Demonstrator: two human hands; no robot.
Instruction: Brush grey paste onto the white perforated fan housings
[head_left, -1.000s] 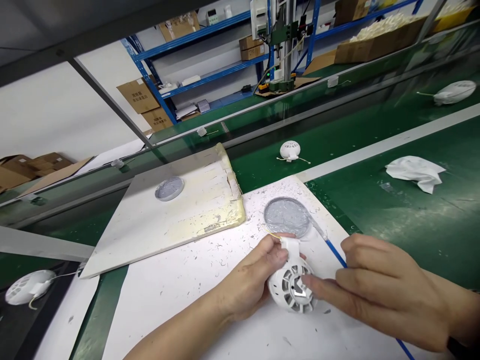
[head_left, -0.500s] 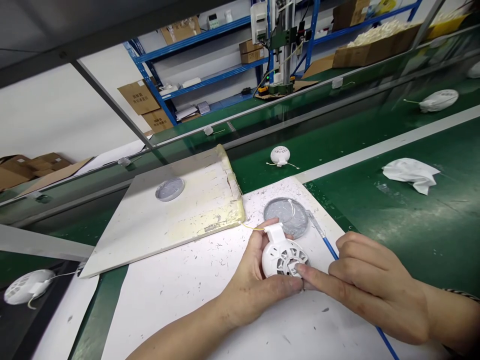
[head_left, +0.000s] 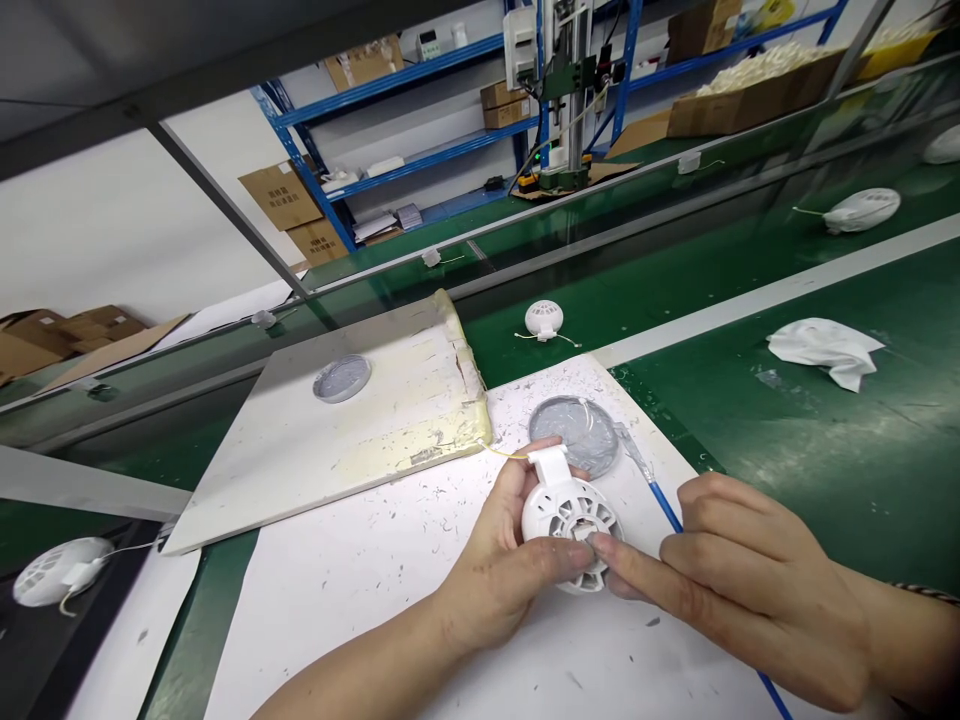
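My left hand point(head_left: 510, 570) cradles a white vented round plastic housing point(head_left: 571, 525) from below, with a white tab on top. A thin yellow wire point(head_left: 510, 455) runs left from the tab. My right hand point(head_left: 757, 590) reaches in from the right, its thumb and forefinger tips pressed together at the housing's centre, hiding what is there. Under my left fingertips lies a round dish of grey paste point(head_left: 574, 436). A blue-handled brush point(head_left: 664, 505) lies beside my right hand, its bristles by the dish.
All this rests on a paste-flecked white sheet point(head_left: 322, 620). A stained white board point(head_left: 390, 430) holds a smaller grey dish point(head_left: 342, 378). Green conveyor belts point(head_left: 825, 480) carry similar housings point(head_left: 544, 319) and a crumpled white cloth point(head_left: 825, 350). Blue shelving point(head_left: 300, 160) stands behind.
The housing has moved up and left toward the dish and turned, and its silver centre piece is now covered by my right fingertips. The housing on the belt has shifted left.
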